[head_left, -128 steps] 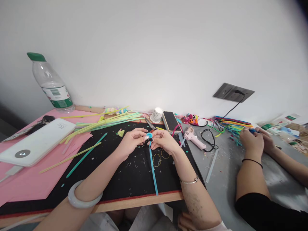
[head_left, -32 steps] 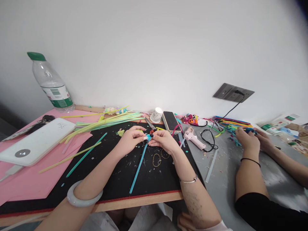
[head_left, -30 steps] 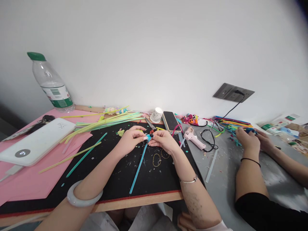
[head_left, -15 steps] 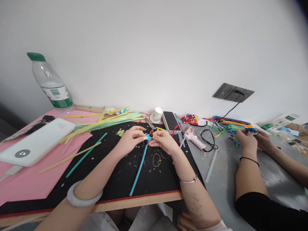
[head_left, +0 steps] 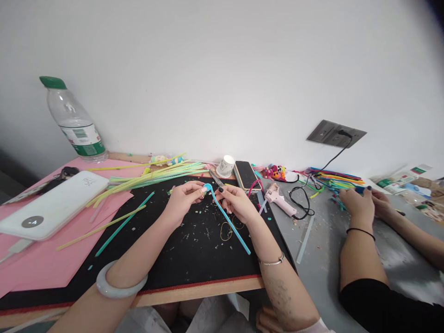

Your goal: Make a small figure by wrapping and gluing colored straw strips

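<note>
Near the hands point(head_left: 189, 198), one pinching blue coil point(head_left: 207, 187), stands a cup point(head_left: 225, 166), contents seemingly hidden.

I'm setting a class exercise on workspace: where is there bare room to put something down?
Nearly bare: the black mat between left forearm, right forearm and red hem; the grey table between clear stick and neighbour's arm. Crowded: the back, with strip bundle, paper cup, phone and glue gun.

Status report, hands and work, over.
Left hand pinching blue strip's curled end. Right hand beside strip. Pink glue gun lying right of the hands.
</note>
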`<action>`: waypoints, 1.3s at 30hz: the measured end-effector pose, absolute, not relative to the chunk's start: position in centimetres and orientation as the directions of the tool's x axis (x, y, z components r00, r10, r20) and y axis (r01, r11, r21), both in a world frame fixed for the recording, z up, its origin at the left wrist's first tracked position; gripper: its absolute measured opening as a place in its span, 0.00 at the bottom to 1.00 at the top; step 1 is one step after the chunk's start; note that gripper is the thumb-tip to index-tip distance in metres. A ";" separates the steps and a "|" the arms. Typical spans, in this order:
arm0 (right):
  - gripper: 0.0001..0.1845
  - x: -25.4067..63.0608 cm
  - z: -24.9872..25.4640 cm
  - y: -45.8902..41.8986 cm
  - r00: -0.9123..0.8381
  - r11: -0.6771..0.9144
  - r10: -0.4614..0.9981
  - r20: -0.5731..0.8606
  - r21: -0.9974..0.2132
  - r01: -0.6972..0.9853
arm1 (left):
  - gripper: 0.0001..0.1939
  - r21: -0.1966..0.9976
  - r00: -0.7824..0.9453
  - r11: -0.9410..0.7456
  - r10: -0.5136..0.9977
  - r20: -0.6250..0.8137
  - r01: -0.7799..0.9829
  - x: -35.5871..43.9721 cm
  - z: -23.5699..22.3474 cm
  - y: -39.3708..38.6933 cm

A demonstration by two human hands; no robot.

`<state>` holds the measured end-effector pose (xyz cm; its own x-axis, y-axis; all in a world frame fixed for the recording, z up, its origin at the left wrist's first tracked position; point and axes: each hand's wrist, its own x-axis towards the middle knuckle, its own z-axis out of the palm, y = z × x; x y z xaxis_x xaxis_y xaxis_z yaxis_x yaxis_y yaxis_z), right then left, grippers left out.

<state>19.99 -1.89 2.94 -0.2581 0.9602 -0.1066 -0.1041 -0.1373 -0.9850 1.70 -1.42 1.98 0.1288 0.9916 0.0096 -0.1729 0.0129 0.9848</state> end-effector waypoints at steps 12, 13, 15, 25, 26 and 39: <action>0.08 20.6 2.8 -1.5 0.027 0.102 0.993 0.114 -0.953 0.287 | 0.12 0.922 0.112 0.044 0.994 -0.001 -0.384 1.7 3.2 -1.7; 0.07 20.9 2.6 -1.4 0.100 0.112 0.981 0.168 -0.903 0.416 | 0.12 0.922 0.096 0.034 0.995 0.003 -0.386 1.7 3.1 -1.7; 0.05 21.3 2.0 -1.2 0.149 0.109 0.952 0.269 -0.748 0.654 | 0.11 0.921 0.065 0.012 0.998 0.014 -0.390 1.6 3.0 -1.5; 0.11 20.7 1.3 -1.5 0.111 -0.072 0.989 0.100 -0.332 0.941 | 0.08 0.902 -0.070 -0.053 0.997 0.026 -0.429 1.3 2.7 -1.1; 0.10 20.8 1.5 -1.6 0.119 -0.083 0.989 0.087 -0.340 0.937 | 0.08 0.895 -0.083 -0.061 0.996 0.027 -0.441 1.3 2.7 -1.0; 0.17 19.7 2.8 -2.3 0.041 0.097 0.981 0.190 -0.659 0.746 | 0.07 0.590 -0.145 -0.029 0.978 -0.150 -0.807 -0.5 3.6 0.3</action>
<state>19.69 -2.28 2.84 0.0408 0.9809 0.1901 0.7457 0.0967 -0.6592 -0.54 0.28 3.57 -0.1450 0.9779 -0.1504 -0.8066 -0.0288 0.5904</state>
